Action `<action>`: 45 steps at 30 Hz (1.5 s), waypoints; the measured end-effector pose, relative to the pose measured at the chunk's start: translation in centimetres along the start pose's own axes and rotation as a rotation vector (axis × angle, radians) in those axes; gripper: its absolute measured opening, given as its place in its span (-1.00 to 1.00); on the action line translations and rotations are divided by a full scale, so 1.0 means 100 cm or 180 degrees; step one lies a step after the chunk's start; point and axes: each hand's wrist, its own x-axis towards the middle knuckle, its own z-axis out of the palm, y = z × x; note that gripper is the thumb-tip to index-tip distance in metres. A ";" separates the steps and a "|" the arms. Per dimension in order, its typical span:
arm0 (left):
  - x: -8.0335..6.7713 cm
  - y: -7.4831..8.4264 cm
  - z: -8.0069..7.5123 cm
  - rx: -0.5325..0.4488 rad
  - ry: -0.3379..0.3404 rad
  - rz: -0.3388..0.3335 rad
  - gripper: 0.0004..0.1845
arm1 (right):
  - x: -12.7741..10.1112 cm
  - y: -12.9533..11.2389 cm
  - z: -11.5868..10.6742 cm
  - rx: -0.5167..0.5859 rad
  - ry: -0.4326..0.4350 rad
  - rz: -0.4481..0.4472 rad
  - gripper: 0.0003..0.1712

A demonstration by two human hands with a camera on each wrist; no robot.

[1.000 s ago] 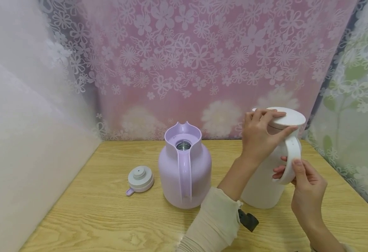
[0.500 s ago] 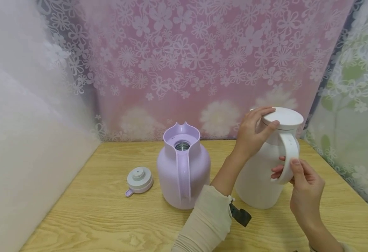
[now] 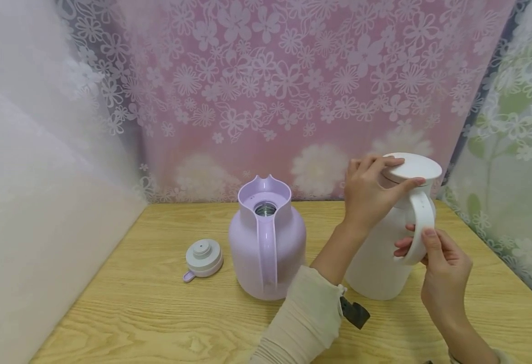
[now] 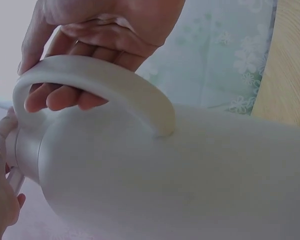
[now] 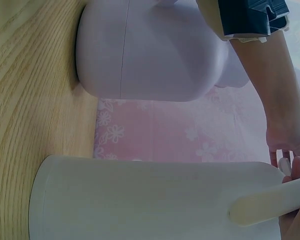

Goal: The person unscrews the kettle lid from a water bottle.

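Note:
In the head view, a white thermos jug (image 3: 375,268) stands on the table at the right, its handle toward the person. My left hand (image 3: 367,194) grips the jug's white lid (image 3: 416,167), fingers over its far side and thumb along the near edge. Lower down, my right hand (image 3: 448,275) holds the curved handle (image 3: 424,217), thumb outside and fingers passing through the loop. The left wrist view shows those right-hand fingers (image 4: 65,97) curled under the handle. The jug's spout is mostly hidden behind the left hand.
Left of the white jug, a lilac thermos jug (image 3: 248,253) stands uncovered, its round mouth visible. Beside it lies a grey and lilac stopper (image 3: 204,259) with a small tab. A pink flowered curtain (image 3: 266,101) hangs behind the wooden table (image 3: 134,313).
My left thumb and fingers drew back leftward on the lid, then came forward again to the right around its edge. The right hand keeps its hold on the handle.

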 end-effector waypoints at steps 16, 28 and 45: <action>-0.001 -0.008 -0.008 -0.0483 -0.0445 0.0108 -0.58 | 0.000 0.001 -0.002 0.0123 -0.0128 -0.0059 -0.73; 0.000 -0.014 -0.012 -0.1142 -0.0534 0.0011 -0.70 | 0.000 -0.001 0.001 -0.0262 0.0103 0.0057 -0.68; -0.003 0.017 -0.012 0.0514 -0.0068 0.0262 -0.68 | -0.001 -0.001 0.001 -0.0119 0.0015 0.0032 -0.69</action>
